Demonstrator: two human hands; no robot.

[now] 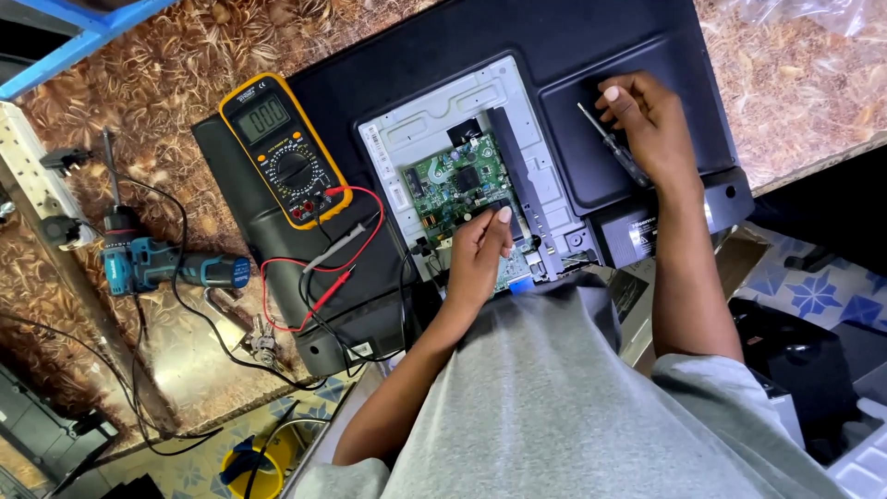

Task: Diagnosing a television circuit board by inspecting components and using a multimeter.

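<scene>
Right hand [651, 125] is wrapped shut around a small screwdriver [610, 143], clear handle buried in the fist and the thin metal shaft poking out past the thumb, tip resting on the black back cover [601, 46] of a flat screen lying face down. Left hand [479, 254] is down on the green circuit board [457, 180], fingers curled with the thumb on a dark cable or connector at the board's near edge; can't tell if it's actually pinching it or just pressing. The board sits on a pale metal plate [434, 115], between the two hands. Further out from the left hand there's a yellow multimeter [282, 148] on the cover, its red and black probe leads [323, 268] looping just beside that wrist. A teal cordless drill [162, 263] lies well off to that side on the patterned table [185, 74].
</scene>
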